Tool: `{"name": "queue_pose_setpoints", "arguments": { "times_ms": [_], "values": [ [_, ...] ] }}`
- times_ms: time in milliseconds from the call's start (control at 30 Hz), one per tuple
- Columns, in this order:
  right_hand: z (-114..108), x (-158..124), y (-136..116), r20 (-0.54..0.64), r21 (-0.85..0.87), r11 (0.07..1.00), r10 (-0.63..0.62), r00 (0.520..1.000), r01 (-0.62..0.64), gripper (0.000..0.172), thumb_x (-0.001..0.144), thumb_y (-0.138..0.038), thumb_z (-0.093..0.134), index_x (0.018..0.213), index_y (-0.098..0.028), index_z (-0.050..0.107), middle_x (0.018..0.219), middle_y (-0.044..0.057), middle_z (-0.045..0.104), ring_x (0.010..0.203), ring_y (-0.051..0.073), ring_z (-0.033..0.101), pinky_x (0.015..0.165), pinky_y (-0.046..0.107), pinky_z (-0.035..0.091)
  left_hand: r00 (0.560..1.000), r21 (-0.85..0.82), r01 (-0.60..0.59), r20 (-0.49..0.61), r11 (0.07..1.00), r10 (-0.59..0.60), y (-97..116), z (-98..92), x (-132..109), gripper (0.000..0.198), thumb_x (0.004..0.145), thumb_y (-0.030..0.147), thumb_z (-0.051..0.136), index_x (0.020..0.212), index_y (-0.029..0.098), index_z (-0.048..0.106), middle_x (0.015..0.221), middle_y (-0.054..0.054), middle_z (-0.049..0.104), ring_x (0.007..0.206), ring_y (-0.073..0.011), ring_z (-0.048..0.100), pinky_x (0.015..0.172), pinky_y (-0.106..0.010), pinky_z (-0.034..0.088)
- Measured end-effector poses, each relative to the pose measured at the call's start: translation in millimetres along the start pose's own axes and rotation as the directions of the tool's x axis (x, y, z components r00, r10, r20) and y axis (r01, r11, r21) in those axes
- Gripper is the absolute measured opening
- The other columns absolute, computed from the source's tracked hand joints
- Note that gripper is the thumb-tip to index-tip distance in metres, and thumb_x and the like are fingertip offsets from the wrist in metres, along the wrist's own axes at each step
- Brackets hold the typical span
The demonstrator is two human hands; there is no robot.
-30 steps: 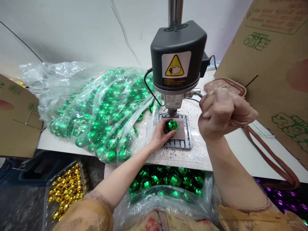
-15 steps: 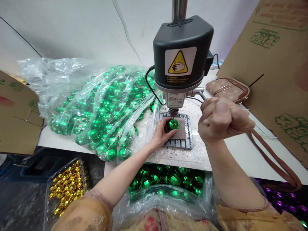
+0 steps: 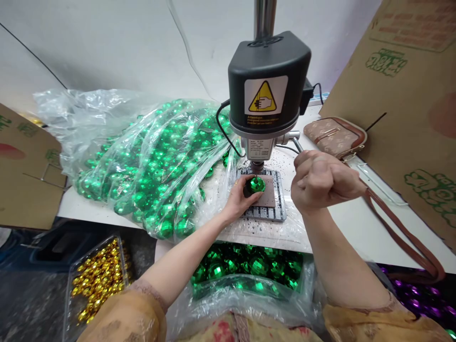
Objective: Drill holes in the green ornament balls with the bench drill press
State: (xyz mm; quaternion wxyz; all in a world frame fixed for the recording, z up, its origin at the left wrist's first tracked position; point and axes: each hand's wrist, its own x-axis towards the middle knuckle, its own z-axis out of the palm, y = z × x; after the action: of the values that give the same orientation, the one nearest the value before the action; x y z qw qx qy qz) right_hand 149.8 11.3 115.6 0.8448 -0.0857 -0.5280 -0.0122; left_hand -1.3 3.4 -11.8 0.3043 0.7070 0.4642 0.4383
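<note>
— Ball (image 3: 255, 184) position?
— On the plate (image 3: 274, 209) of the drill (image 3: 269, 90), near the worktop's (image 3: 356, 223) front edge, right under the bit, pinched by the left hand (image 3: 238, 199). Whether the bit touches it, I cannot tell.
— Right hand (image 3: 320, 183)?
— Fist closed round the lever (image 3: 296, 141).
— Progress?
— Partway, I'd judge: a full bag (image 3: 81, 118) lies left, more balls fill the bin (image 3: 249, 297) below.

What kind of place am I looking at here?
Likely a small ornament workshop: the left hand holds a green ball under a bench drill, the right hand clasps its lever, and a bag of green balls lies beside.
</note>
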Motion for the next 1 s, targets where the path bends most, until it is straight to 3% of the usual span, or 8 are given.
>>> {"name": "queue_pose_setpoints", "arguments": {
  "times_ms": [100, 200, 333, 667, 1000],
  "values": [
    [12.7, 20.5, -7.5, -0.095, -0.059, 0.984, 0.161, 0.982, -0.167, 0.048, 0.084, -0.015, 0.057, 0.045, -0.017, 0.028, 0.04, -0.007, 0.03, 0.035, 0.004, 0.029, 0.039, 0.025, 0.02, 1.0, -0.004, 0.015, 0.004, 1.0, -0.015, 0.6, 0.0, 1.5, 0.048, 0.081, 0.032, 0.075, 0.124, 0.02, 0.054, 0.117, -0.009, 0.066, 0.108, -0.0255, 0.062, 0.095, -0.043, 0.051],
    [26.1, 50.5, -7.9, -0.048, -0.021, 0.943, 0.331, 0.942, -0.332, 0.043, 0.084, -0.016, 0.06, 0.046, -0.019, 0.041, 0.039, -0.006, 0.035, 0.034, 0.006, 0.03, 0.038, 0.027, 0.021, 0.999, -0.024, 0.036, -0.001, 0.999, -0.037, 3.7, -0.6, 2.4, 0.049, 0.079, 0.031, 0.076, 0.122, 0.02, 0.054, 0.116, -0.009, 0.066, 0.108, -0.0258, 0.063, 0.095, -0.044, 0.051],
    [33.7, 75.4, 1.2, -0.009, 0.019, 0.884, 0.468, 0.884, -0.468, 0.041, 0.082, -0.017, 0.062, 0.046, -0.02, 0.042, 0.039, -0.007, 0.035, 0.032, 0.005, 0.026, 0.034, 0.026, 0.014, 0.999, -0.069, 0.017, -0.044, 0.997, -0.02, 9.6, -0.8, -0.6, 0.048, 0.076, 0.025, 0.077, 0.117, 0.019, 0.054, 0.109, -0.007, 0.065, 0.101, -0.0228, 0.064, 0.091, -0.04, 0.053],
    [33.1, 74.1, 6.0, -0.017, -0.004, 0.885, 0.465, 0.885, -0.466, 0.044, 0.086, -0.02, 0.062, 0.047, -0.019, 0.041, 0.038, -0.007, 0.037, 0.031, 0.003, 0.028, 0.032, 0.023, 0.014, 0.964, 0.031, 0.001, -0.267, 1.0, 0.007, 16.1, -6.7, -17.2, 0.045, 0.072, 0.026, 0.08, 0.106, 0.021, 0.052, 0.102, -0.004, 0.059, 0.096, -0.0205, 0.06, 0.087, -0.036, 0.049],
    [33.7, 71.5, 10.5, -0.049, -0.038, 0.89, 0.452, 0.891, -0.454, 0.046, 0.087, -0.027, 0.064, 0.049, -0.02, 0.04, 0.038, -0.008, 0.035, 0.03, 0.003, 0.027, 0.032, 0.022, 0.014, 0.919, 0.277, -0.23, -0.254, 0.933, 0.302, 38.4, -31.7, -35.9, 0.044, 0.075, 0.03, 0.079, 0.108, 0.023, 0.05, 0.103, -0.005, 0.056, 0.102, -0.0235, 0.057, 0.088, -0.038, 0.048]
  ]
}}
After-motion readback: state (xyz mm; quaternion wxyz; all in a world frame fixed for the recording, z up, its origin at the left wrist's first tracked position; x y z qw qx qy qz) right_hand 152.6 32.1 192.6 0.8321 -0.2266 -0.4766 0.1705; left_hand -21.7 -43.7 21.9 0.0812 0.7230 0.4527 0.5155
